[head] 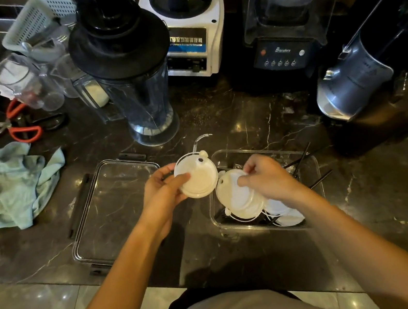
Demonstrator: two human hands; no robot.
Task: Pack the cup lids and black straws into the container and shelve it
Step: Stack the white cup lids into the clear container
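Observation:
My left hand (161, 190) grips a white cup lid (198, 175) above the counter, between the container's loose cover and the container. My right hand (266, 174) pinches the edge of a second white lid (237, 197), held tilted over the clear rectangular container (308, 163). More white lids (285, 212) lie in the container's near right part. Black straws (300, 160) lie inside it, their ends poking over its right rim.
The container's clear cover (114, 211) lies flat to the left. Behind stand a blender jug (138, 84), a white blender base (190, 34), a black blender (283, 39) and a silver machine (355, 78). A green cloth (9, 186), red scissors (18, 127) and measuring cups (24, 82) sit left.

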